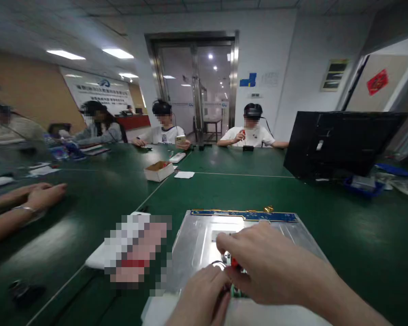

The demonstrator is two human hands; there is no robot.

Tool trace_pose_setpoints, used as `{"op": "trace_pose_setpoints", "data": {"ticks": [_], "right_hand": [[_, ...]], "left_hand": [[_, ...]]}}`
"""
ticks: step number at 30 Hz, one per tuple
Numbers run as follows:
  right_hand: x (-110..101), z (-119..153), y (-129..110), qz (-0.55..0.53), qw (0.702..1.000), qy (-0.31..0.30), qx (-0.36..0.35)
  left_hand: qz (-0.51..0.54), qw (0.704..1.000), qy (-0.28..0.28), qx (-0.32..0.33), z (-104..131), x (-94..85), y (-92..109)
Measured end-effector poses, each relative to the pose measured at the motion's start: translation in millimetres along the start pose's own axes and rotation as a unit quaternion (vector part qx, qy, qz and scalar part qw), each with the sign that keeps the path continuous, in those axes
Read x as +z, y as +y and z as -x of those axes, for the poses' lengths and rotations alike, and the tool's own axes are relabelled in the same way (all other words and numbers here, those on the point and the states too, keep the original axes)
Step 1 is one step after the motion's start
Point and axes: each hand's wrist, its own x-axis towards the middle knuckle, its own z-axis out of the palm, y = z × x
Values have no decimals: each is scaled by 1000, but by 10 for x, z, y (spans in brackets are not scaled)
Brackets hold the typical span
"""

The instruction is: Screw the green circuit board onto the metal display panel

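A flat silver metal panel [187, 244] lies on the green table in front of me, with a narrow blue circuit strip [221, 213] along its far edge. On its near part is a green circuit board [237, 293], mostly covered by my hands. My right hand [275, 262] is closed around a small red object [235, 262], largely hidden by the fingers; its kind cannot be made out. Beside it, my left hand [204, 294] has its fingers bent and pressed together at the board. Whatever they grip is hidden.
Left of the panel are blurred-out white and pink items [139, 253] and a small black object [25, 292]. A white box [159, 172] stands farther off. A large black monitor [340, 145] is at the right. Another person's hands [44, 199] rest at left; several people sit around.
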Motion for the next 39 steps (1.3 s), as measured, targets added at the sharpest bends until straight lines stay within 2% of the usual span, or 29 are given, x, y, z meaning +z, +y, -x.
{"op": "trace_pose_setpoints", "data": {"ticks": [4,10,15,22,29,39], "right_hand": [[-36,54,-33,-19,1000,5,-8],[-1,4,-25,10,999,9,34],[-12,-1,-20,30,999,-1,29],[-76,77,7,-18,1000,9,4],[-35,10,5,17,999,-7,43],[-101,80,-8,-27,1000,-4,-13]], "left_hand": [[-3,1000,0,-1,9,-31,8],[-11,1000,18,5,33,5,-15],[-8,1000,7,-7,19,-19,5],[13,999,-28,-37,0,-41,43],[16,999,-16,-27,-6,-45,26],[-3,999,-9,-31,-24,-46,45]]}}
